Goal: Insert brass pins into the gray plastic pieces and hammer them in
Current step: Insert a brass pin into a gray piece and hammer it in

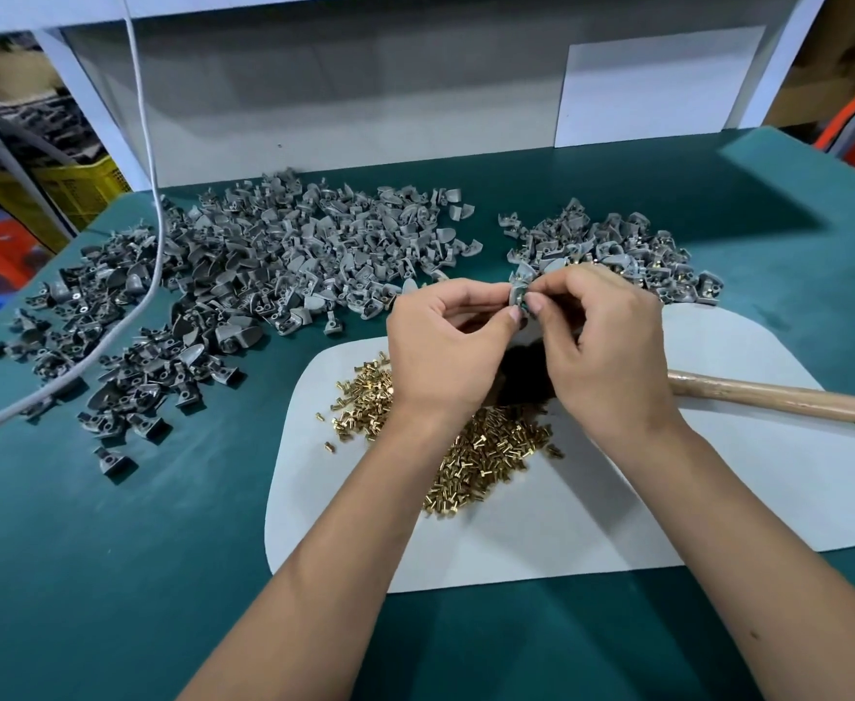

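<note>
One head-worn wide-angle view looks forward and down, close over both bare forearms, onto the dark green work table and white rounded mat beneath.

Green-topped table, white back panel; cluttered shelving left, perhaps storage.

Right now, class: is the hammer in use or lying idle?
Lying idle. The hammer's wooden handle rests on the white mat; the left hand and right hand both pinch a gray plastic piece.
</note>
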